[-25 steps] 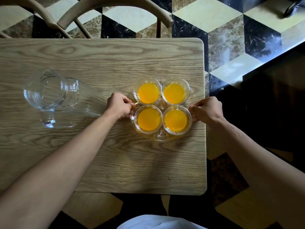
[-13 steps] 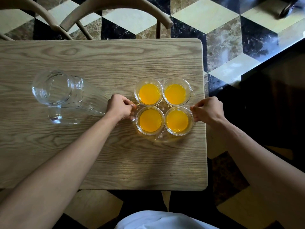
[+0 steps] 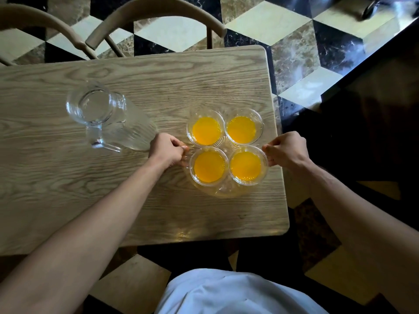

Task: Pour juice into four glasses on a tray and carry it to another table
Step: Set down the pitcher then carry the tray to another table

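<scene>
A round clear glass tray [image 3: 225, 191] carries several clear glasses [image 3: 205, 130] of orange juice, packed close in a square, above the right part of the wooden table [image 3: 113, 177]. My left hand [image 3: 167, 151] is closed on the tray's left rim. On the opposite rim, my right hand [image 3: 286, 148] grips the tray. The tray looks slightly raised, with a yellow glint on the wood below it. An empty glass jug [image 3: 102, 114] stands to the left of my left hand.
Two wooden chair backs [image 3: 156, 12] stand behind the table's far edge. The table's right edge [image 3: 280, 155] runs just under my right hand. A dark tabletop [image 3: 374, 109] lies to the right, across patterned marble floor [image 3: 294, 53].
The tray with the glasses has shifted toward me and looks lifted a little between both hands. The view has drawn back, so the jug and table sit lower in the frame.
</scene>
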A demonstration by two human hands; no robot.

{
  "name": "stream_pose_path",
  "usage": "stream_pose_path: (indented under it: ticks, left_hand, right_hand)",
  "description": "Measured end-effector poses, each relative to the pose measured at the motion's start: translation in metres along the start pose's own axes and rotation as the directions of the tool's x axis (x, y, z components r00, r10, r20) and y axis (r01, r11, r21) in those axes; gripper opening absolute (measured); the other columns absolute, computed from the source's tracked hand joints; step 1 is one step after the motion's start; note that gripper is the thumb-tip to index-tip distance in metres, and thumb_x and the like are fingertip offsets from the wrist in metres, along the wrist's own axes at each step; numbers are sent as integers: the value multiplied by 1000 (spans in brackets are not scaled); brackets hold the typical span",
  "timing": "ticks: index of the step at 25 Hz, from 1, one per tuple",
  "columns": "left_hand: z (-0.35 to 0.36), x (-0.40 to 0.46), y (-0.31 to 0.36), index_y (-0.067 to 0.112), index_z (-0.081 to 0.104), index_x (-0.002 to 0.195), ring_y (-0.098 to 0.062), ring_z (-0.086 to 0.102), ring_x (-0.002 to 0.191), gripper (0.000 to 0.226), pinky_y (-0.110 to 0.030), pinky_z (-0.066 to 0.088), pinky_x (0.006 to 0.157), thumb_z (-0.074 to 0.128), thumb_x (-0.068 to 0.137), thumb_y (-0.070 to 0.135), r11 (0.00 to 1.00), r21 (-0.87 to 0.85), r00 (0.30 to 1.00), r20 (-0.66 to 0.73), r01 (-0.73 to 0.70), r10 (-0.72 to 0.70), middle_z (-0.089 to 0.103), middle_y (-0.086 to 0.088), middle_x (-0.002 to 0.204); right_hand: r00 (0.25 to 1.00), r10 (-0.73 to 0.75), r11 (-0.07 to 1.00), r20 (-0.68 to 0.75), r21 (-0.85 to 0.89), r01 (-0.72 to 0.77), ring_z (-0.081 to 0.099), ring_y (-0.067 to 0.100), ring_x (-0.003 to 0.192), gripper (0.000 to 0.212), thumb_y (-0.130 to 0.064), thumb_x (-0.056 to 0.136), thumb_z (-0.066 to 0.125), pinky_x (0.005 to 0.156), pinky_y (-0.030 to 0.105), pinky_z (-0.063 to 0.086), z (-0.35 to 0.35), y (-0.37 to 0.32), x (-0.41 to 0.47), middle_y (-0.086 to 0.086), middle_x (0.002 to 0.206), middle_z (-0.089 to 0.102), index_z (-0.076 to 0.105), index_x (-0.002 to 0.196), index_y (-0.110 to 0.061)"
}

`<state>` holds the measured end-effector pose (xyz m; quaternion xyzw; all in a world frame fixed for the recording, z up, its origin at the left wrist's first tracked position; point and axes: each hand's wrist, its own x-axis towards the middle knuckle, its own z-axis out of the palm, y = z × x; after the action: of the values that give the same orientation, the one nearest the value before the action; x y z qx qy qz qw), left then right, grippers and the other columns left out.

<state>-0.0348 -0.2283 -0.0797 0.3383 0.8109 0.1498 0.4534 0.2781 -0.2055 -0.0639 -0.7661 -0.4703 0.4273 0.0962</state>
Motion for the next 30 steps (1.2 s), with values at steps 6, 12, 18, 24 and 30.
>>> stream_pose_path:
  ticks: [6, 12, 18, 24, 30]
  left_hand:
    - [0, -40, -13, 5, 69, 70, -7, 65, 36, 28, -28, 59, 39, 72, 95, -8, 994, -107, 999, -9, 30, -31, 69, -6, 67]
    - [10, -87, -41, -1, 75, 86, -10, 67, 41, 11, -36, 63, 45, 73, 93, -9, 983, -161, 991, -85, 86, -100, 74, -10, 74]
    - [28, -141, -88, 9, 80, 77, -30, 81, 79, 24, -51, 69, 73, 70, 86, -10, 959, -245, 962, -193, 145, -195, 82, -13, 90]
    - [36, -198, -138, 5, 73, 85, -28, 81, 75, 18, -47, 69, 63, 67, 91, -12, 888, -415, 901, -278, 199, -332, 80, -14, 94]
    - [26, -248, -188, 3, 71, 81, -13, 75, 50, 16, -24, 58, 43, 74, 93, -8, 798, -562, 851, -291, 217, -437, 76, -10, 83]
  right_hand:
    - [999, -31, 999, 9, -10, 32, 76, 16, 55, 18, -18, 86, 83, 60, 35, 66, -7, 9, -30, 2, 57, 75, 76, 73, -9]
    - [993, -82, 993, 83, -77, 88, 73, 12, 50, 16, -16, 86, 83, 53, 25, 62, -18, 16, -53, 1, 54, 73, 77, 73, -9]
    - [966, -164, 957, 198, -206, 204, 76, 23, 62, 9, -11, 85, 82, 64, 48, 67, -27, 9, -73, 12, 70, 77, 78, 81, -4]
    - [912, -266, 866, 313, -338, 369, 68, 8, 46, 10, -12, 82, 80, 51, 24, 59, -6, -1, -95, 8, 61, 76, 80, 74, -6]
    - [834, -305, 805, 460, -343, 484, 72, 9, 51, 13, -13, 81, 85, 62, 32, 66, 33, -20, -130, 4, 56, 75, 80, 71, -6]
